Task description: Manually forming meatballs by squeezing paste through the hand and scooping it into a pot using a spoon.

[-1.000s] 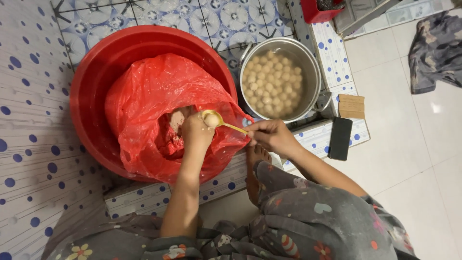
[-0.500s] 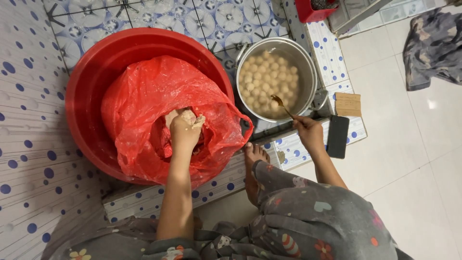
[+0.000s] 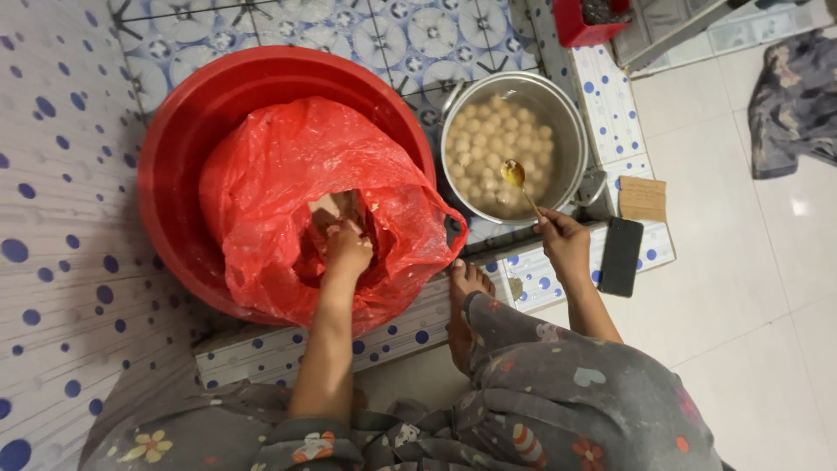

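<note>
My left hand (image 3: 347, 250) reaches down into a crumpled red plastic bag (image 3: 288, 183) that lies in a big red basin (image 3: 187, 131); its fingers are closed in pale paste inside the bag. My right hand (image 3: 562, 240) holds a thin spoon (image 3: 516, 179) by the handle, its bowl hovering over a metal pot (image 3: 567, 113). The pot is full of several pale round balls (image 3: 488, 144) in liquid.
A black phone (image 3: 621, 255) and a piece of cardboard (image 3: 643, 198) lie on the low tiled ledge right of the pot. My bare foot (image 3: 462, 296) rests on the ledge. A red box (image 3: 582, 22) stands at the back; a cloth (image 3: 798, 96) lies on the floor at right.
My right hand carried the spoon from the bag over to the pot. My left hand sank deeper into the red bag.
</note>
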